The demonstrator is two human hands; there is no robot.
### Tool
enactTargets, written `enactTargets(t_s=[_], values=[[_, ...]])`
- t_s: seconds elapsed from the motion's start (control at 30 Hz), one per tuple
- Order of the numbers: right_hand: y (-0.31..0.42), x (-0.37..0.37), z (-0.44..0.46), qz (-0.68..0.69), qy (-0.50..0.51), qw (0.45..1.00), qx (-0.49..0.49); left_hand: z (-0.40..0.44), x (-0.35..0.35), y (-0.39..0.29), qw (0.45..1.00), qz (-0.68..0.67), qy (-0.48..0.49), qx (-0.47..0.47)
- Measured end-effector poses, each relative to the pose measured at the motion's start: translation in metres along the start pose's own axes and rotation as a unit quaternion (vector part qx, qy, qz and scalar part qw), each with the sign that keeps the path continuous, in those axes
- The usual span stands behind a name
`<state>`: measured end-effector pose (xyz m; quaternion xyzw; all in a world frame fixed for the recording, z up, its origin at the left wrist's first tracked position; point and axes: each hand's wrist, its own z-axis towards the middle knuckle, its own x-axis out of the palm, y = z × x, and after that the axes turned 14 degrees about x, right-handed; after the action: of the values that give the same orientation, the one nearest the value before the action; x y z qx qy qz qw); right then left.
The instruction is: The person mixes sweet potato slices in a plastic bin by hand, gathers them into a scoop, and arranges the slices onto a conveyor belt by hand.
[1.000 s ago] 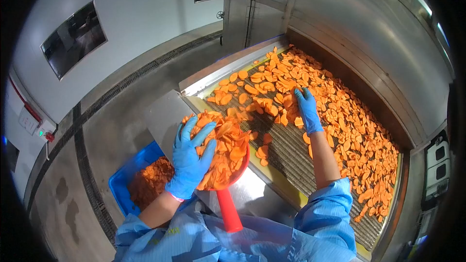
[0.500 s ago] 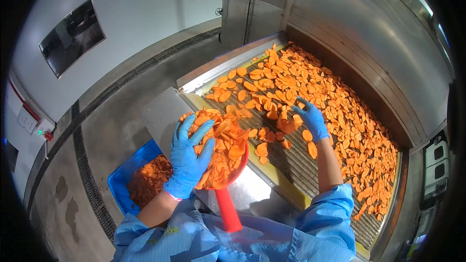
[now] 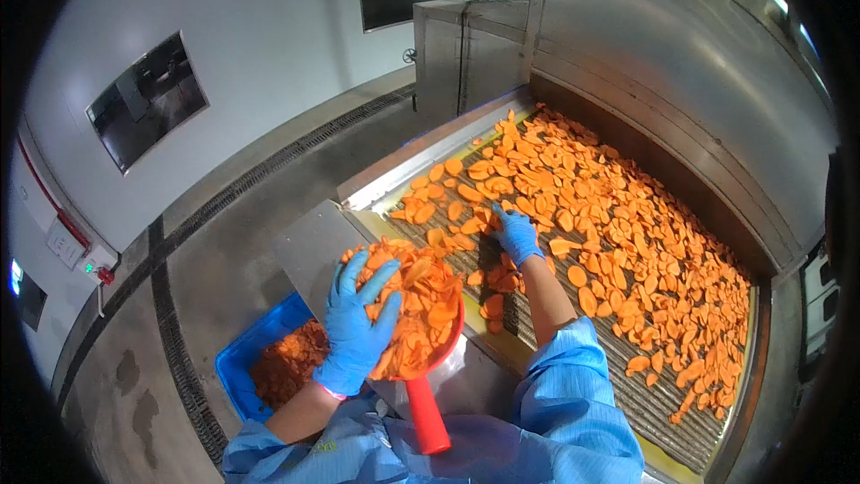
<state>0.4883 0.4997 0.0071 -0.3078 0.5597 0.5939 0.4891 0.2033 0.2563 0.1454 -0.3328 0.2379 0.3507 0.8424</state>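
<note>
My blue-gloved left hand (image 3: 360, 323) lies spread over the left side of a heap of thin orange vegetable slices (image 3: 421, 282). The heap fills a red scoop (image 3: 459, 327) whose red handle (image 3: 427, 417) points toward my body. My right hand (image 3: 518, 235), also blue-gloved, is low over the mesh conveyor belt (image 3: 537, 333), among loose orange slices (image 3: 573, 193). Its fingers point away to the left and look apart; their undersides are hidden, and I see no slice held in them.
A blue crate (image 3: 235, 367) with darker orange pieces stands at lower left, below a metal ledge (image 3: 322, 237). The belt has a raised metal side (image 3: 430, 148) and a steel housing (image 3: 654, 63) behind it. A drain grate (image 3: 260, 161) runs along the floor.
My right hand has moved left and down to the slices near the scoop. My left hand stays on the heap. The view has shifted slightly, with the scene lower in the frame.
</note>
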Motion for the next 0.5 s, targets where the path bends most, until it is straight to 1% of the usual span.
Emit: enactTargets(t_s=[0.03,0.07,0.1,0.17,0.2,0.23,0.27,0.3,0.33,0.37,0.4,0.43,0.5], values=[[0.000,0.003,0.009,-0.025,0.070,0.997,0.034,0.001,0.000,0.000,1.000,-0.023,-0.010,0.000],[-0.004,0.006,0.015,0.066,0.036,0.997,0.020,0.002,-0.001,0.001,1.000,-0.013,0.001,0.006],[0.003,-0.004,0.010,0.106,0.000,0.994,0.037,0.002,-0.003,0.000,1.000,-0.004,0.013,0.009],[-0.011,0.004,0.028,0.227,-0.031,0.973,0.026,0.002,-0.004,-0.001,1.000,0.000,0.012,0.006],[-0.004,-0.019,0.018,0.259,-0.017,0.965,0.040,0.002,-0.004,-0.001,1.000,0.000,0.011,0.007],[0.007,-0.044,0.008,0.198,0.012,0.976,0.086,0.001,-0.004,-0.001,1.000,-0.005,0.011,0.000],[0.011,-0.059,0.002,0.152,0.025,0.983,0.104,0.001,-0.005,-0.001,1.000,0.003,0.012,0.003],[0.012,-0.067,-0.001,0.106,0.035,0.986,0.123,0.002,-0.004,-0.001,1.000,0.011,0.012,0.009],[-0.001,-0.055,0.004,0.100,0.035,0.987,0.121,0.002,-0.004,0.001,1.000,0.006,0.012,0.009],[-0.019,-0.035,0.012,0.237,0.063,0.965,0.094,0.002,-0.004,0.001,1.000,0.003,0.008,0.007],[-0.019,-0.036,0.011,0.370,0.092,0.922,0.065,0.002,-0.004,0.000,1.000,0.009,0.007,0.007],[-0.021,-0.040,0.011,0.368,0.093,0.923,0.063,0.001,-0.005,0.000,1.000,0.017,0.008,0.009],[-0.024,-0.057,0.006,0.393,0.187,0.890,0.134,0.001,-0.005,0.001,1.000,0.021,0.011,0.008]])
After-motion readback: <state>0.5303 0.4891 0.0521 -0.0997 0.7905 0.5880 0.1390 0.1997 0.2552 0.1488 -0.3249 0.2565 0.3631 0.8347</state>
